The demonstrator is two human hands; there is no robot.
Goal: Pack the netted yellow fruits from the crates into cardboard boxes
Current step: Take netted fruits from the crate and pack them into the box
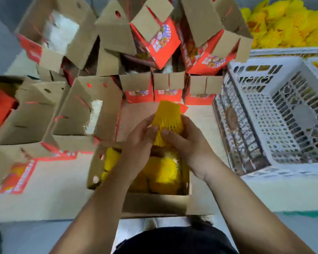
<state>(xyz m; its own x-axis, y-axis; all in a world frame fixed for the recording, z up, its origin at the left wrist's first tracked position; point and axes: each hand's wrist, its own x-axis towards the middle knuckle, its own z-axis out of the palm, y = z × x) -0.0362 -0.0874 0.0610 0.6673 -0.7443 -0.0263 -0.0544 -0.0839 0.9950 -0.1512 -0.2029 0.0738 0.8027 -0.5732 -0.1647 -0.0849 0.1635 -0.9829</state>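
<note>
Right of the hands, well apart: white crate [275,114], lattice walls, tilted toward the camera, interior bare. Beyond that, far right: heap of netted fruits [283,22], another crate rim just below it. Ahead and to the left: open boxes [84,109], brown flaps up, red printed sides, some with white filler inside, piled several deep. Directly beneath the hands: open box [154,202], partly filled with yellow netted fruits, near flap folded toward the person. Above that box, between both hands: one fruit [168,120] in yellow foam net, held upright, net end sticking up past the fingers. Left hand [140,143] curled round the fruit's left side, thumb pressed on the net front. Right hand [187,142] wrapped round the right side, thumb on the net beside the left thumb, nearly touching. Both grips narrow, closed on the fruit.
</note>
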